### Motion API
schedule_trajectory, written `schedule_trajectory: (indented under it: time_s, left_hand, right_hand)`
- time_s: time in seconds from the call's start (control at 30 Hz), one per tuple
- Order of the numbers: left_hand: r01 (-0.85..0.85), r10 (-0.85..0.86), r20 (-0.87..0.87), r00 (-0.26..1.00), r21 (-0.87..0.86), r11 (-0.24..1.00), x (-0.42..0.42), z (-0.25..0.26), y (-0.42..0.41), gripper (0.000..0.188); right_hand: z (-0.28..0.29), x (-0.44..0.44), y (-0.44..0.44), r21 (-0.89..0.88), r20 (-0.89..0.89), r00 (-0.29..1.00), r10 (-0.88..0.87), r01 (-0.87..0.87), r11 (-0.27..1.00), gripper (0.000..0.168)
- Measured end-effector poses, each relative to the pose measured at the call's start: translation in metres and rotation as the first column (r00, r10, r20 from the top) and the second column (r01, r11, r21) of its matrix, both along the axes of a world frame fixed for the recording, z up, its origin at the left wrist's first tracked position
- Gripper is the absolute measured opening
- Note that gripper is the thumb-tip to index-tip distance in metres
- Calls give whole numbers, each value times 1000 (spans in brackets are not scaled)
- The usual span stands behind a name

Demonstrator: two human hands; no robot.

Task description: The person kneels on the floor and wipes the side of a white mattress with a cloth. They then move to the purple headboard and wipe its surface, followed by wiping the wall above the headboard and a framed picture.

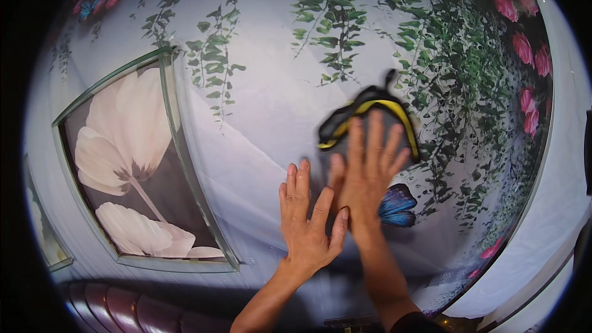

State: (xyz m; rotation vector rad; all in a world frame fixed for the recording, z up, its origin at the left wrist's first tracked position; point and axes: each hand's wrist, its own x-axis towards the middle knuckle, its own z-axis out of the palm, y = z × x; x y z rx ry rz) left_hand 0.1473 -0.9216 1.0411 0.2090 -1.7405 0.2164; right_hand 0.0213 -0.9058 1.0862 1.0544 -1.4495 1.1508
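My right hand (pixel 370 175) lies spread over a grey cloth (pixel 374 120) with a black and yellow edge, pressing it flat against a wall covered with a printed mural (pixel 273 101). The cloth is slightly blurred, and a dark loop or corner sticks up from its top. Lower and to the left, my left hand (pixel 307 226) is held up before the same wall with fingers apart and nothing in it. I cannot tell whether its fingertips touch the surface. A blue butterfly (pixel 397 206), which looks printed on the mural, shows just right of my right wrist.
A framed picture of pale flowers (pixel 134 148) hangs at left, with part of another frame (pixel 46 222) beyond it. Below is the dark red padded back of a seat or headboard (pixel 120 307). Pale fabric or a white surface (pixel 545 171) borders the mural at right.
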Motion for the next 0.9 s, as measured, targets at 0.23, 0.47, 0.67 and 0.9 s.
schedule_trajectory:
  time_s: [0.23, 0.47, 0.67, 0.9]
  left_hand:
    - [58, -63, -142, 988, -39, 998, 3, -19, -12, 53]
    - [71, -84, -191, 978, -72, 995, -21, 2, 6, 48]
    - [98, -99, -17, 995, -45, 994, -71, -4, 28, 38]
    - [214, -214, 12, 977, -66, 975, -122, 0, 47, 30]
  right_hand:
    - [-6, -6, 13, 45, -82, 997, 3, 0, 999, 63]
    - [-3, 17, -16, 10, -238, 917, 319, -326, 945, 43]
    - [4, -45, 23, -20, -58, 994, 88, -89, 996, 64]
    - [13, -112, 65, -69, -3, 984, -180, 180, 981, 62]
